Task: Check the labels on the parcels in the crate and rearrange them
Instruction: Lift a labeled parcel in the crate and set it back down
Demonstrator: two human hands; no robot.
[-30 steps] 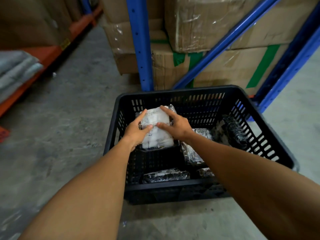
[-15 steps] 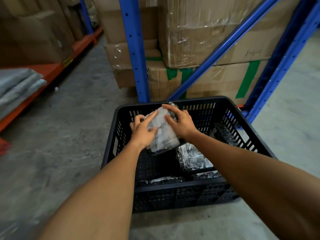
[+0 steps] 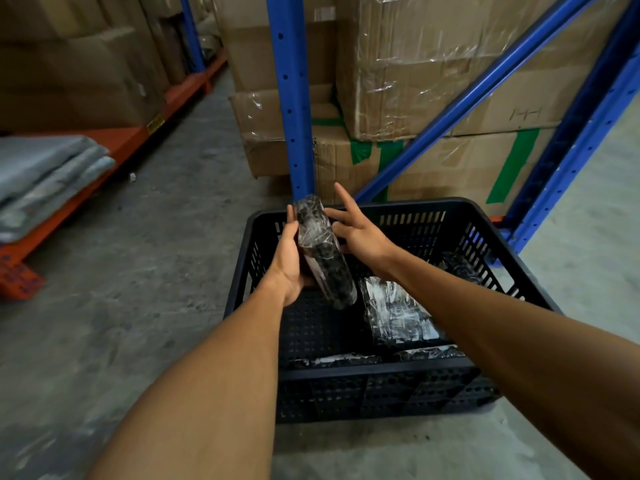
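While upright, parcel (image 3: pixel 323 251) against left hand (image 3: pixel 289 263)

A black crate (image 3: pixel 381 379) and stacked cardboard boxes (image 3: pixel 450 168) rest on the concrete floor (image 3: pixel 138 289).

You have one crate (image 3: pixel 408 370) and five visible parcels
One parcel (image 3: pixel 323 251) sits between your two hands, four lie inside

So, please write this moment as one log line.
left hand: holds parcel above crate | right hand: open beside it
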